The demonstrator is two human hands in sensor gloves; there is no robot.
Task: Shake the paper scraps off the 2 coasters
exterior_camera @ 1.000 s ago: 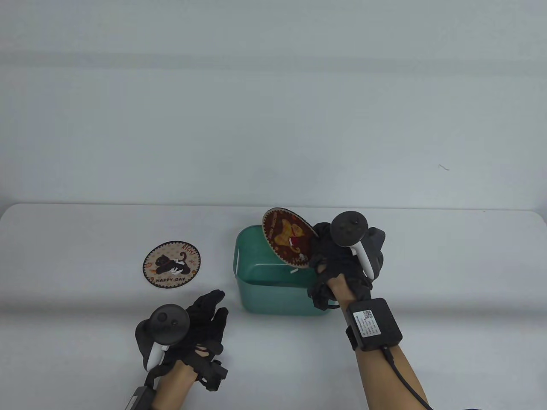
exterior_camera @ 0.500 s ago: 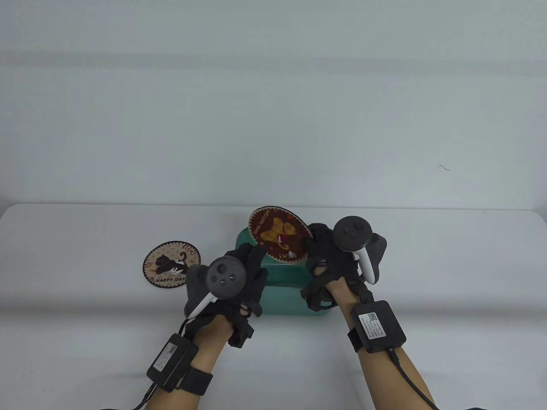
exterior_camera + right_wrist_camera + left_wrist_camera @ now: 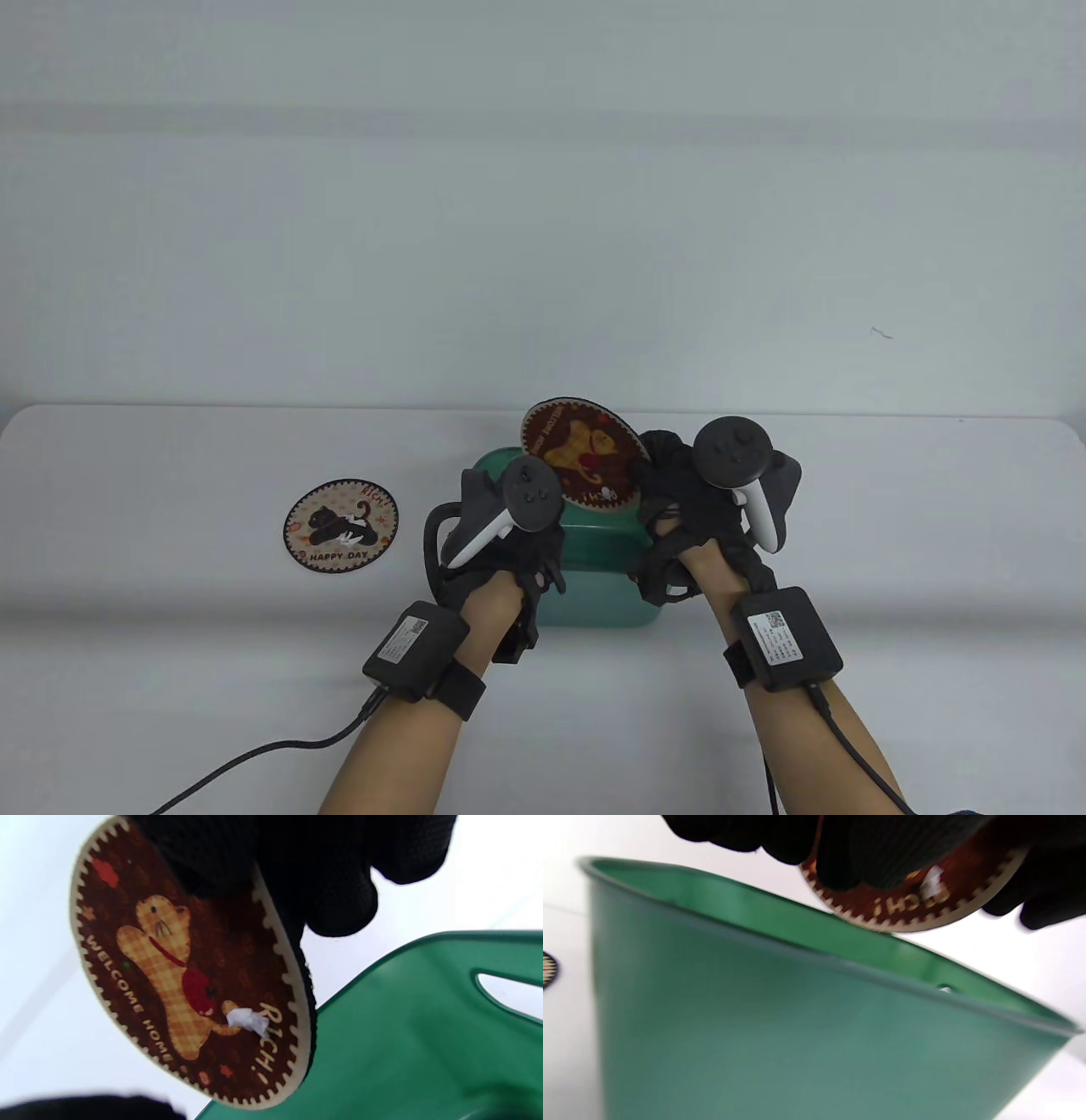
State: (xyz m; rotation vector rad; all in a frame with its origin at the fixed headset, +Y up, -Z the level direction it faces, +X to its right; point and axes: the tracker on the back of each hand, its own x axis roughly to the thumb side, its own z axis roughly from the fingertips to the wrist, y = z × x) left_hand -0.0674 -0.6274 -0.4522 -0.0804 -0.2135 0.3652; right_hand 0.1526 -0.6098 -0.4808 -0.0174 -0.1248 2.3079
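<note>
Clearly "WELCOME HOME" coaster [image 3: 186, 984]

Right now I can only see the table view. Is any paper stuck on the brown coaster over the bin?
Observer: Yes. The right wrist view shows one white scrap on the brown coaster, right beside the word RICH.
Operator: Would it fall into the bin if it came off?
Observer: Probably. In the right wrist view, the coaster's lowest edge hangs by the rim of the green bin.
</note>
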